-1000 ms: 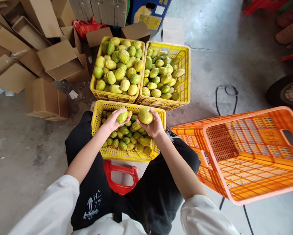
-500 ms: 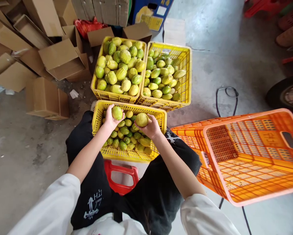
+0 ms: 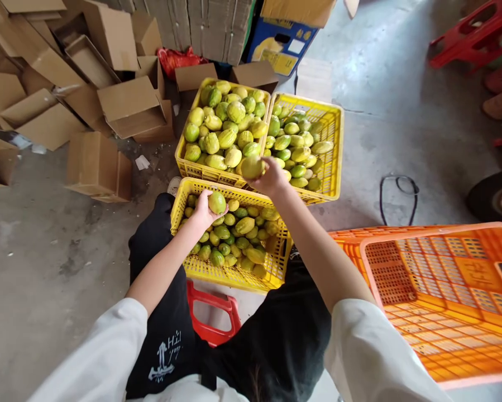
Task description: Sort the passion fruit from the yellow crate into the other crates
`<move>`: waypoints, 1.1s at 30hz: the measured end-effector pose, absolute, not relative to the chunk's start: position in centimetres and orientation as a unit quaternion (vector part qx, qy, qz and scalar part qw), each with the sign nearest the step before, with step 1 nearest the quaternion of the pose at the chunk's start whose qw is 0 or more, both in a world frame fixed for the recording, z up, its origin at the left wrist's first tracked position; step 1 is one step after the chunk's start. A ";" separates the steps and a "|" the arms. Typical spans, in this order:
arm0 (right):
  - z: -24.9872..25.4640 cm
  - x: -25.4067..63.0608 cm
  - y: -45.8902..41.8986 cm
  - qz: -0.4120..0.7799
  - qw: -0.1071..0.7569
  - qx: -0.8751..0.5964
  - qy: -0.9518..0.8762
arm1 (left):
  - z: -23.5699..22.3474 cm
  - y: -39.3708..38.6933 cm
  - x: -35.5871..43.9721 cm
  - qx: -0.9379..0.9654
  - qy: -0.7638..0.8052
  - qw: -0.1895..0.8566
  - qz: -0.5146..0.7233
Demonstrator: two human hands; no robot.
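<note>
My left hand [image 3: 203, 213] is closed round a small green-yellow fruit [image 3: 216, 202] above the near yellow crate [image 3: 229, 273], which holds several small green fruits. My right hand [image 3: 269, 178] reaches forward, closed round a larger yellowish fruit [image 3: 251, 167], over the front edge of the far left yellow crate [image 3: 200, 170]. That crate is heaped with large yellow-green fruits. The far right yellow crate [image 3: 332, 145] holds several medium fruits.
An orange crate [image 3: 443, 290] lies tilted at my right. A red stool [image 3: 211, 318] stands under the near crate between my knees. Cardboard boxes [image 3: 95, 162] are piled on the left and behind. A black cable [image 3: 395, 190] lies on the concrete floor.
My right hand has carried its fruit forward from over the near crate to the edge of the far left crate. My left hand stays over the near crate. The view shifted.
</note>
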State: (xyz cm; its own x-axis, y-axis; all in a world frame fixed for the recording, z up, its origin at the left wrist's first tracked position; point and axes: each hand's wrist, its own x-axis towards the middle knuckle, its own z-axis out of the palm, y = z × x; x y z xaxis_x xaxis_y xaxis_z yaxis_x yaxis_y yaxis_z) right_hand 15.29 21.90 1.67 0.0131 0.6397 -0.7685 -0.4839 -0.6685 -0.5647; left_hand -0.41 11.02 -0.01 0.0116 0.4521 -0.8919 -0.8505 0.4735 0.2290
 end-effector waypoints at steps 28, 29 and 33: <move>-6.0 24.5 -0.2 0.350 -0.196 -0.528 -0.748 | -3.1 9.3 6.6 -0.001 0.631 0.734 0.250; -5.9 25.1 -0.3 0.349 -0.197 -0.538 -0.742 | -1.9 11.0 8.1 0.020 0.629 0.728 0.271; -6.1 26.6 -0.8 0.378 -0.192 -0.557 -0.714 | 3.7 18.4 11.8 0.109 0.601 0.710 0.349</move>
